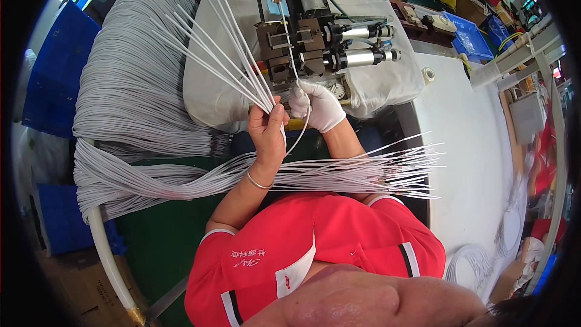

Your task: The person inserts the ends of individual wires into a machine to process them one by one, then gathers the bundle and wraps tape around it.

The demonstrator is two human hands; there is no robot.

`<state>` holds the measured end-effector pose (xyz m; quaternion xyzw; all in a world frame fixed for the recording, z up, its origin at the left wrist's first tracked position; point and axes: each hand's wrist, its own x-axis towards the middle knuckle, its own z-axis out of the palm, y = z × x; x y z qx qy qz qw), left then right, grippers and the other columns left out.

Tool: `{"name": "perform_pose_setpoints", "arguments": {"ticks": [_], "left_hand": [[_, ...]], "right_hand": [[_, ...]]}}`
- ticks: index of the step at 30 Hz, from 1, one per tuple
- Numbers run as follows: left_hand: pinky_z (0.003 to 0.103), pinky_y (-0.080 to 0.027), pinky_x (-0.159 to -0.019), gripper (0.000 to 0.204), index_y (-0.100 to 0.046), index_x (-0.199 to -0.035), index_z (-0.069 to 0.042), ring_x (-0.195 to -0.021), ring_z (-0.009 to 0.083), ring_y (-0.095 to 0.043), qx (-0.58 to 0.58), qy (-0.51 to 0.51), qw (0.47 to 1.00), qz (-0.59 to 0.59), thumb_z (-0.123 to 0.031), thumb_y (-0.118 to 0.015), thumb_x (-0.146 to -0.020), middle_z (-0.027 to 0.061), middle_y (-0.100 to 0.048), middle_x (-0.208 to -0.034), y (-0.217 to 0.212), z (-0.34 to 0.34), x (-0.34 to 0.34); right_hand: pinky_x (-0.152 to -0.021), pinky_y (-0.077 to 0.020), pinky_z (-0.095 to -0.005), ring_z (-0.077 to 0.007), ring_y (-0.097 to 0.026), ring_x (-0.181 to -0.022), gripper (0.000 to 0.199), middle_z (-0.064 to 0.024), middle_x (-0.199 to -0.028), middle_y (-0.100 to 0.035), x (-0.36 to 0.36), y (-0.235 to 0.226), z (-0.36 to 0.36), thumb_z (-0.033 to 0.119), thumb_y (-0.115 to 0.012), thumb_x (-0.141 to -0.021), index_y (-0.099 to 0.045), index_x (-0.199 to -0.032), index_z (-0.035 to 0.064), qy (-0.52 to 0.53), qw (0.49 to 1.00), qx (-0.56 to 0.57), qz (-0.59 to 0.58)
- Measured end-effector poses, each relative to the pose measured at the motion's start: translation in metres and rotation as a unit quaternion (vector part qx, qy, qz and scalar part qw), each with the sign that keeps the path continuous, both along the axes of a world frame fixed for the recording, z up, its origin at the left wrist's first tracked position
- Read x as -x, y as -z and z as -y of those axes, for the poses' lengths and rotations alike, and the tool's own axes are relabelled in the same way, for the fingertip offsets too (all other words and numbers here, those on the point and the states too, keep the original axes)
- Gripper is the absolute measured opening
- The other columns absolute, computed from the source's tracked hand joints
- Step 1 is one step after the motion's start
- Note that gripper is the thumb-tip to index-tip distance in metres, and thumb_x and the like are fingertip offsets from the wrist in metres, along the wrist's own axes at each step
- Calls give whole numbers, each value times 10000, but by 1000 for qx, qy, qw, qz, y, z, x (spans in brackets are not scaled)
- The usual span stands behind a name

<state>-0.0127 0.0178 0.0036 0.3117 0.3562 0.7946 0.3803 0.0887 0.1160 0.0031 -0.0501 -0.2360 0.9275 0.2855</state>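
Factory bench: left hand (268, 128) clenches fanned white cables (233, 54); gloved right hand (316, 104) pinches one cable (289, 48), best fed straight into the stripping machine (308, 30) just beyond its fingertips.

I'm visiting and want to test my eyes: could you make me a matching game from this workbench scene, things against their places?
Things:
1. left hand
2. right hand
3. large grey cable bundle
4. blue crate

Places:
A. draped over a rail at the person's left
B. gloved in white, feeding one wire into the machine
C. far right, beyond the machine
D. bare, gripping a fan of white wires

Pairs: 1-D, 2-B, 3-A, 4-C
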Motion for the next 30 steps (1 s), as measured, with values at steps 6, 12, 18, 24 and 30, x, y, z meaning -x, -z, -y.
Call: {"name": "perform_pose_setpoints", "arguments": {"ticks": [6,12,18,24,30], "left_hand": [[213,-415,-571,150,-574,-1016,-2,-631,69,-482,-6,1,1000,-2,-38,-558,-872,5,-541,-766,1,-1,0],[223,-407,-576,165,-575,-1026,-7,-643,97,-486,8,6,1000,16,-98,-530,-896,29,-546,-784,-5,1,-1],[224,-412,-568,166,-566,-1026,-16,-654,95,-502,10,10,1000,7,-111,-537,-893,32,-562,-801,2,3,0],[197,-423,-578,90,-560,-967,-42,-650,59,-517,23,14,1000,-11,-81,-551,-886,6,-576,-793,8,7,-4],[215,-459,-633,129,-572,-997,-28,-709,82,-548,64,19,998,-4,-77,-560,-878,25,-599,-841,22,8,-6]], "right_hand": [[-484,-289,-247,-114,-345,-501,289,19,-564,-395,-1,-1,-1,252,-457,-919,-534,-715,62,-10,1000,-7,-1],[-468,-319,-245,-110,-396,-477,225,2,-579,-453,0,-4,3,240,-488,-903,-509,-750,77,9,1000,17,16],[-436,-317,-229,-100,-438,-493,241,0,-604,-482,-9,-19,13,280,-469,-918,-536,-814,74,99,979,-36,173],[-466,-386,-189,-55,-498,-524,213,-16,-738,-609,-5,-40,25,186,-605,-855,-600,-986,17,222,888,-307,262],[-495,-393,-176,-47,-520,-574,133,-24,-735,-616,6,-28,27,149,-607,-857,-622,-830,20,254,903,-197,283]]}}
